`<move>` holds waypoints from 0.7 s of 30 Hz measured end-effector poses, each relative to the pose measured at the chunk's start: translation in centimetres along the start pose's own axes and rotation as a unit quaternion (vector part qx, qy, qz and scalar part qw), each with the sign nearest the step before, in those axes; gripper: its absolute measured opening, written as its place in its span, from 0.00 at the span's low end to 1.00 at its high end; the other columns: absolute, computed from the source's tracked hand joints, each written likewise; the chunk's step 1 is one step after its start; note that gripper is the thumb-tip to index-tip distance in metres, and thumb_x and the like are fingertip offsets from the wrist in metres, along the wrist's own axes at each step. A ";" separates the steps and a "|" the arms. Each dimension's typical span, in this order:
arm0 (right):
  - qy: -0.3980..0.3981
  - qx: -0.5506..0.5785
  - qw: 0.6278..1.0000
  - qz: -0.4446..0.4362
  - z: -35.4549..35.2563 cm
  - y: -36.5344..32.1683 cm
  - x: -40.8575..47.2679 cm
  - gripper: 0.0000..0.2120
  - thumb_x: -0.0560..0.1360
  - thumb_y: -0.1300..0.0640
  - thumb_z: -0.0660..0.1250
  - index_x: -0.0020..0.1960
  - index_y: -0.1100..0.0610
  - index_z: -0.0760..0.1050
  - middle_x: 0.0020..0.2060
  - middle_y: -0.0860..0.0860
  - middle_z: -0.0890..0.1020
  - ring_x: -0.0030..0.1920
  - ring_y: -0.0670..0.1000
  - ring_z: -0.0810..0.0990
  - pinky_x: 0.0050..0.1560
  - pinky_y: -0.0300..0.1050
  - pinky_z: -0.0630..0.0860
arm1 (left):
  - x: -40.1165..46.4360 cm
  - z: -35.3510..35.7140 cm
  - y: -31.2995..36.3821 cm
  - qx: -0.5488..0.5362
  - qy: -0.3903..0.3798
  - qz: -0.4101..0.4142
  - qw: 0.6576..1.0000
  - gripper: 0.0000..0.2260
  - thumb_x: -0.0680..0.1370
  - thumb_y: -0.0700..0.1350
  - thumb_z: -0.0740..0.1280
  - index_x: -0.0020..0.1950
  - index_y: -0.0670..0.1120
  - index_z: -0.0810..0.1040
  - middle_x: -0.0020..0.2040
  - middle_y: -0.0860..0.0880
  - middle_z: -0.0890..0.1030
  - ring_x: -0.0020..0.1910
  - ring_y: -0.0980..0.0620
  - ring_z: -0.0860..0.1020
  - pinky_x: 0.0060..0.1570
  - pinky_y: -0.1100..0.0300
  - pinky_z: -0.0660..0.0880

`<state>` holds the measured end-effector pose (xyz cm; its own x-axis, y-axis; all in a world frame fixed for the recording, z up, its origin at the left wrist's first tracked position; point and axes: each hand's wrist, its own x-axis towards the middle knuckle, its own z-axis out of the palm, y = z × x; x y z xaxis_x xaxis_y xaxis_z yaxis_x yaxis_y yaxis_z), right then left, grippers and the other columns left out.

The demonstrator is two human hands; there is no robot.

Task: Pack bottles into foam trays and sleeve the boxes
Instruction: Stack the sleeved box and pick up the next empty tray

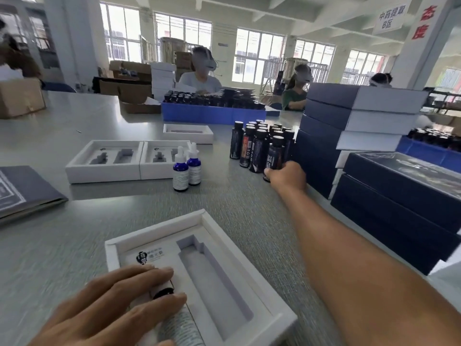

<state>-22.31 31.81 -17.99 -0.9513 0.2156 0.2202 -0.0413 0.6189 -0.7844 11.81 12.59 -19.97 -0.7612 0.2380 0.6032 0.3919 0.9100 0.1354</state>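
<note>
Curled around the base of a small dark bottle with a black cap (274, 156), the right hand (287, 176) has its fingers closed on it at the near edge of a cluster of upright dark bottles (259, 143). That cluster stands on the grey table (224, 196), just left of a stack of navy-and-white sleeved boxes (354, 121) that rises beside the hand. Nearer the person than that stack lie more dark navy boxes (399, 196), alongside the outstretched forearm.

Down at the near edge, the left hand (109, 303) lies flat, fingers spread, pressing on a white-labelled dropper bottle with a dark neck (164, 290) that lies in the left slot of a white box with a foam tray (249, 255). Whether those fingers actually grip the bottle I cannot tell; they rest on top of it. The tray's right slot, on the side toward the reaching arm, shows bare foam.

Between the two hands, further out, two blue dropper bottles with white tops (186, 168) stand upright and touching. Just behind them sit two open white boxes with grey foam cut-outs (104, 158), side by side, and a third white box (188, 133) beyond. A flat grey-blue printed sleeve (22, 191) lies far left of the left hand.
</note>
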 end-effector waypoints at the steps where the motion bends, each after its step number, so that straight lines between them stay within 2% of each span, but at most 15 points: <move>1: -0.015 0.020 1.000 -0.003 -0.5 0.2 -0.4 0.15 0.74 0.51 0.73 0.55 0.59 0.78 0.49 0.54 0.83 0.48 0.56 0.81 0.48 0.50 0.79 | -0.7 0.2 -0.1 -0.003 0.014 -0.007 1.000 0.16 0.81 0.64 0.54 0.61 0.63 0.76 0.62 0.59 0.79 0.61 0.58 0.75 0.54 0.57 0.71; 2: -0.032 0.048 0.998 -0.007 -1.0 0.3 -1.0 0.12 0.74 0.53 0.73 0.52 0.60 0.79 0.46 0.55 0.83 0.45 0.56 0.82 0.45 0.50 0.79 | -1.0 0.2 0.1 -0.004 0.015 -0.019 1.000 0.16 0.81 0.64 0.53 0.61 0.63 0.75 0.61 0.59 0.80 0.60 0.58 0.74 0.52 0.55 0.72; 4: -0.069 0.110 0.992 -0.010 -2.5 0.2 -2.7 0.08 0.74 0.54 0.73 0.46 0.58 0.80 0.39 0.54 0.83 0.35 0.51 0.80 0.33 0.46 0.75 | -0.7 -0.4 0.9 -0.004 0.006 -0.039 0.999 0.17 0.82 0.64 0.50 0.60 0.62 0.75 0.59 0.59 0.81 0.59 0.58 0.74 0.49 0.58 0.77; 6: -0.101 0.148 0.984 -0.024 -4.6 -0.5 -5.0 0.06 0.73 0.54 0.73 0.44 0.56 0.80 0.36 0.53 0.83 0.30 0.47 0.77 0.25 0.40 0.70 | -0.5 -1.4 1.9 -0.032 -0.023 -0.075 0.996 0.19 0.81 0.65 0.49 0.59 0.62 0.77 0.59 0.60 0.80 0.59 0.59 0.74 0.47 0.50 0.81; 7: -0.113 0.147 0.982 -0.039 -5.8 -0.9 -6.4 0.06 0.74 0.53 0.73 0.44 0.56 0.81 0.35 0.51 0.82 0.30 0.46 0.76 0.25 0.37 0.70 | -0.6 -1.8 2.3 -0.053 -0.041 -0.093 0.993 0.20 0.81 0.66 0.49 0.58 0.64 0.79 0.60 0.61 0.80 0.60 0.59 0.74 0.47 0.46 0.81; 8: -0.125 0.138 0.981 -0.059 -7.1 -1.3 -7.9 0.07 0.74 0.52 0.73 0.45 0.56 0.82 0.33 0.50 0.81 0.29 0.45 0.76 0.25 0.37 0.71 | -0.8 -2.2 2.5 -0.063 -0.050 -0.107 0.991 0.22 0.79 0.68 0.49 0.57 0.65 0.80 0.61 0.64 0.78 0.62 0.62 0.73 0.51 0.46 0.79; 10: -0.158 0.124 0.974 -0.101 -9.9 -2.0 -11.4 0.08 0.73 0.48 0.72 0.44 0.54 0.83 0.29 0.48 0.79 0.29 0.45 0.74 0.27 0.38 0.72 | -0.9 -2.7 2.6 -0.071 -0.069 -0.143 0.985 0.25 0.75 0.72 0.45 0.60 0.70 0.77 0.65 0.72 0.71 0.67 0.71 0.63 0.65 0.54 0.70; 12: -0.199 0.111 0.962 -0.150 -12.4 -2.5 -15.4 0.09 0.72 0.46 0.72 0.44 0.51 0.83 0.26 0.46 0.79 0.26 0.43 0.74 0.26 0.35 0.71 | -1.3 -2.7 2.7 -0.073 -0.112 -0.153 0.979 0.29 0.72 0.74 0.41 0.64 0.73 0.71 0.67 0.76 0.63 0.70 0.74 0.52 0.71 0.62 0.59; 13: -0.216 0.090 0.955 -0.180 -13.4 -2.8 -17.3 0.10 0.71 0.44 0.71 0.44 0.50 0.82 0.27 0.45 0.80 0.25 0.41 0.74 0.26 0.32 0.70 | -1.5 -2.7 2.7 -0.076 -0.116 -0.151 0.979 0.30 0.72 0.74 0.40 0.66 0.72 0.70 0.68 0.75 0.62 0.71 0.73 0.50 0.71 0.63 0.56; 16: -0.238 0.013 0.938 -0.253 -14.6 -3.6 -21.9 0.11 0.71 0.43 0.70 0.51 0.46 0.78 0.34 0.41 0.84 0.31 0.39 0.81 0.28 0.31 0.72 | -1.5 -2.9 3.2 -0.078 -0.097 -0.144 0.982 0.29 0.75 0.70 0.43 0.67 0.66 0.73 0.69 0.69 0.66 0.71 0.70 0.55 0.72 0.62 0.57; 19: -0.230 -0.027 0.928 -0.291 -14.0 -4.1 -24.3 0.15 0.74 0.46 0.69 0.59 0.46 0.73 0.35 0.45 0.85 0.34 0.39 0.83 0.32 0.33 0.76 | -1.7 -2.9 3.3 -0.080 -0.078 -0.134 0.985 0.29 0.76 0.67 0.45 0.66 0.61 0.76 0.69 0.63 0.72 0.71 0.64 0.61 0.72 0.61 0.59; 21: -0.212 -0.075 0.921 -0.317 -13.4 -4.2 -25.2 0.15 0.75 0.44 0.68 0.60 0.45 0.73 0.36 0.46 0.84 0.33 0.39 0.82 0.32 0.34 0.77 | -1.8 -2.8 3.3 -0.068 -0.073 -0.124 0.987 0.28 0.77 0.67 0.45 0.67 0.60 0.76 0.69 0.61 0.72 0.71 0.63 0.62 0.72 0.62 0.58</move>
<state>5.96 33.84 -12.48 -0.7853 -0.5201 0.3358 -0.6178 0.6233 -0.4795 15.95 14.21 -18.38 -0.9054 0.0686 0.4190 0.2413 0.8952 0.3748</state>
